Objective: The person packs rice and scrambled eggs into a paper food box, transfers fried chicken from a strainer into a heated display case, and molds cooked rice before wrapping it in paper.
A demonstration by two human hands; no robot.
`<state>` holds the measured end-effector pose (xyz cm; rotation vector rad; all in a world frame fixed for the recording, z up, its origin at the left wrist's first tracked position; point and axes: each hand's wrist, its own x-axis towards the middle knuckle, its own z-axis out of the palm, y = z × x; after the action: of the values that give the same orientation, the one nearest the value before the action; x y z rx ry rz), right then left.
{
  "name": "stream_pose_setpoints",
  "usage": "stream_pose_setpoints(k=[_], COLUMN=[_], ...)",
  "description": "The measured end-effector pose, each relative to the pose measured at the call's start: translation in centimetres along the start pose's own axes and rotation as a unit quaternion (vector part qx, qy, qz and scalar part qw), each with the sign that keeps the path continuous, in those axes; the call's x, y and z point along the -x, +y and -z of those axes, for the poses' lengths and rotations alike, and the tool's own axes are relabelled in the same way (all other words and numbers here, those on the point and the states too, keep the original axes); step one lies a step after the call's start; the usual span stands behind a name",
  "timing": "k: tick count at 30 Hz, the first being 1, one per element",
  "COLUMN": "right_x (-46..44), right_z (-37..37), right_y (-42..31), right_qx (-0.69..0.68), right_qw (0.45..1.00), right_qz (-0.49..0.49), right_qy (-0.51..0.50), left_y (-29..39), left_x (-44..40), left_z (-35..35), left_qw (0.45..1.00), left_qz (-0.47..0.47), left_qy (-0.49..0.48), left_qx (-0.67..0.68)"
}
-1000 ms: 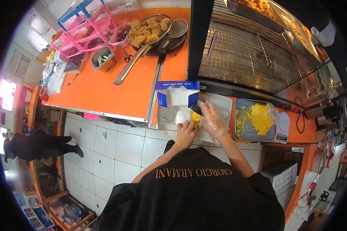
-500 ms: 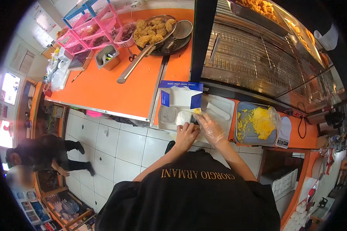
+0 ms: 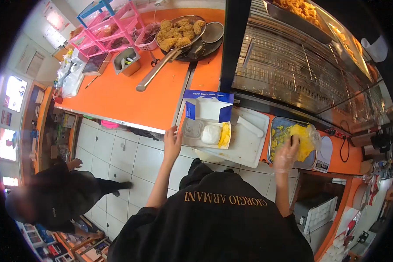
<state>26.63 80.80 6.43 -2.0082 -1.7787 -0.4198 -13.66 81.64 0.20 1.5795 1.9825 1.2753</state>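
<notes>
My left hand (image 3: 172,143) is bare, its fingers apart, holding nothing beside the counter edge and the blue-and-white food box (image 3: 212,109). The lid of that box stands up. Inside it are a clear plastic cup (image 3: 192,129), a rounded white portion (image 3: 211,135) and a strip of yellow crumbly food (image 3: 225,135) along the right side. My right hand (image 3: 286,156), in a clear plastic glove, is over the tray (image 3: 273,150) of yellow crumbly food (image 3: 302,133). Its fingers are curled around something dark that I cannot make out.
A white cutting board (image 3: 244,148) lies right of the box, and a white scale (image 3: 324,153) beside the tray. Fried chicken (image 3: 181,32) fills a long-handled strainer at the back left. A glass display cabinet (image 3: 288,65) stands behind. Another person (image 3: 65,196) is at the left.
My right hand has moved right, from the box to the tray. My left hand has let go at the box and moved left. Yellow food now shows in the box. The other person has shifted.
</notes>
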Motion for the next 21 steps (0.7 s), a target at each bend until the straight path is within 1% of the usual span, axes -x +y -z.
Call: stream_pose_setpoints(k=[1,2,3,4,5,6,7,8,10,11,12,14,15,16,17,18,20,21], right_x=[0.3,0.8,1.1,0.9,0.7,2.3,4.2,4.9,5.3,5.4,5.4,4.7,4.8,5.4,4.8,4.6,2.3,2.2], right_z=[-0.3,-0.9,-1.3,-0.6,0.1,-3.0,-6.6,-7.7,-9.0,-9.6,-10.4,-10.9,-12.4,-15.1,-15.4,-15.1,-9.8,-10.0], right_y=[-1.4,-3.3,-5.4,-8.3,-10.5,-11.1,-11.6,-12.3,-13.6,-14.1,-14.7,-16.7,-17.9,-19.4,-21.3,-22.1,-24.3,-24.5], right_qx=[-0.055,-0.134,-0.212,-0.262,-0.307,-0.365,-0.420,-0.420,-0.449,-0.444,-0.445,-0.425,-0.427,-0.502,-0.573,-0.576,-0.594,-0.589], right_qw=[0.997,0.989,0.973,0.948,0.911,0.874,0.832,0.831,0.812,0.825,0.823,0.835,0.834,0.796,0.751,0.749,0.734,0.732], right_qz=[0.053,0.054,0.055,0.025,-0.005,-0.017,-0.028,-0.023,-0.042,-0.020,-0.013,0.048,0.054,0.054,0.054,0.062,0.110,0.139], right_qy=[0.025,-0.026,-0.078,-0.177,-0.275,-0.319,-0.362,-0.364,-0.371,-0.350,-0.352,-0.346,-0.345,-0.334,-0.323,-0.322,-0.311,-0.313], left_y=[-1.8,-1.8,-1.6,-1.4,-1.3,-1.2,-0.7,-0.6,-0.4,0.1,-0.3,-1.4,-2.6,-4.4,-5.9,-7.4,-9.9,-11.4], left_x=[-0.3,-0.7,-0.5,-0.6,-0.8,-0.8,-0.7,-0.6,-0.6,-0.6,-0.9,-2.3,-3.1,-4.0,-5.1,-6.3,-9.0,-10.2], left_z=[-0.5,-0.2,-0.3,-0.1,0.2,0.4,0.6,0.7,0.8,1.1,1.6,2.7,3.3,3.8,4.6,5.4,7.1,8.1], left_qw=[0.994,0.974,0.979,0.979,0.974,0.964,0.968,0.969,0.970,0.979,0.979,0.974,0.975,0.979,0.982,0.982,0.971,0.971], left_qz=[0.069,0.135,0.108,0.110,0.108,0.106,0.103,0.106,0.099,0.085,0.089,0.158,0.158,0.139,0.120,0.119,0.157,0.154], left_qy=[-0.071,-0.141,-0.139,-0.135,-0.191,-0.245,-0.228,-0.222,-0.209,-0.166,-0.159,-0.138,-0.131,-0.097,-0.062,-0.053,-0.023,-0.016], left_qx=[0.056,0.111,0.104,0.102,0.055,0.008,-0.001,-0.001,-0.080,-0.086,-0.087,-0.090,-0.091,-0.112,-0.132,-0.134,-0.178,-0.180])
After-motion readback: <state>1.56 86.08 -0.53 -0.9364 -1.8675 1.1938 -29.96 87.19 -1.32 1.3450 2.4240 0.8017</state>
